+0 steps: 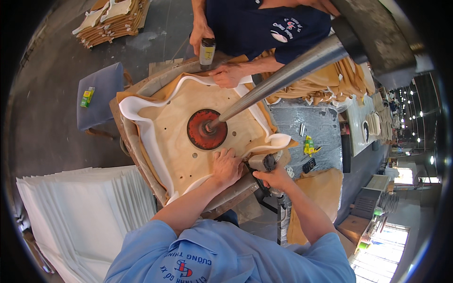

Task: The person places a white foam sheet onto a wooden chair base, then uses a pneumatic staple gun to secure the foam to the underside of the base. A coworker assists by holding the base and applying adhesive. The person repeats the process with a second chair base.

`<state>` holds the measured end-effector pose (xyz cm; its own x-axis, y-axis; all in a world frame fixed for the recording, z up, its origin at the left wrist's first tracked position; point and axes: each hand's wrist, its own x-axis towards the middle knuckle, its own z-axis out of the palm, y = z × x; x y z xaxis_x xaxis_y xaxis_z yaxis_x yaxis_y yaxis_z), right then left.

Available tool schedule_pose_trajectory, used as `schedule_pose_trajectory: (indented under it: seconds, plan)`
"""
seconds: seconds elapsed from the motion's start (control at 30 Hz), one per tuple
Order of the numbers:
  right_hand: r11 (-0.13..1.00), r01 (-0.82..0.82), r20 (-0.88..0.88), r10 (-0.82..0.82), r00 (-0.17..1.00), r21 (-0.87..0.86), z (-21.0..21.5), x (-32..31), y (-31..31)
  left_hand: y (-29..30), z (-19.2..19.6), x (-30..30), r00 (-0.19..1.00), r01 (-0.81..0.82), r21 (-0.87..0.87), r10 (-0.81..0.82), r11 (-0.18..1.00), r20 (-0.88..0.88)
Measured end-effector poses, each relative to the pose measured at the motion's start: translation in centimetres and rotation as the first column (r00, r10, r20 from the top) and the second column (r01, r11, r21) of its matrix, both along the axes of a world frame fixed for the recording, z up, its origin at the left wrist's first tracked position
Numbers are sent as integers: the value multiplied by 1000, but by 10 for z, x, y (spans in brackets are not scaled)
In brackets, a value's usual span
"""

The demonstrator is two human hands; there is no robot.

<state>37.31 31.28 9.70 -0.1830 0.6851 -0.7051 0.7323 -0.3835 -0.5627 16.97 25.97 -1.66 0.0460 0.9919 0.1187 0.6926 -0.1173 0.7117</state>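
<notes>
Stapling the cover: left hand [226, 166] presses tan fabric [257, 150] flat-fingered onto the plywood seat panel [174, 137]'s near edge; right hand [276, 178] grips the staple gun [264, 162], needing steady alignment.

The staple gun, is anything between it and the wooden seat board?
Nothing visible blocks it. The right hand holds the staple gun at the board's near edge, beside the left hand pressing down the white foam.
</notes>
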Motion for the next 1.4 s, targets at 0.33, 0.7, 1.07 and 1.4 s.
schedule_pose_trajectory:
  seconds: [0.33, 0.7, 1.07, 1.4]
  plan:
    - [992, -43, 91, 32, 995, 119, -1, -20, 1, -3, 7, -4, 999, 17, 20, -17, 1000, -32]
    - [1000, -10, 11, 10, 1000, -10, 2, -15, -15, -8, 5, -11, 998, 54, -97, -56, 994, -16]
    - [999, -15, 25, 14, 1000, 30, -4, -21, -11, -28, 13, -25, 996, 57, 12, -56, 998, -67]
    - [1000, 4, 53, -5, 999, 29, 3, -35, -28, -27, 5, -25, 999, 39, -36, -39, 999, -12]
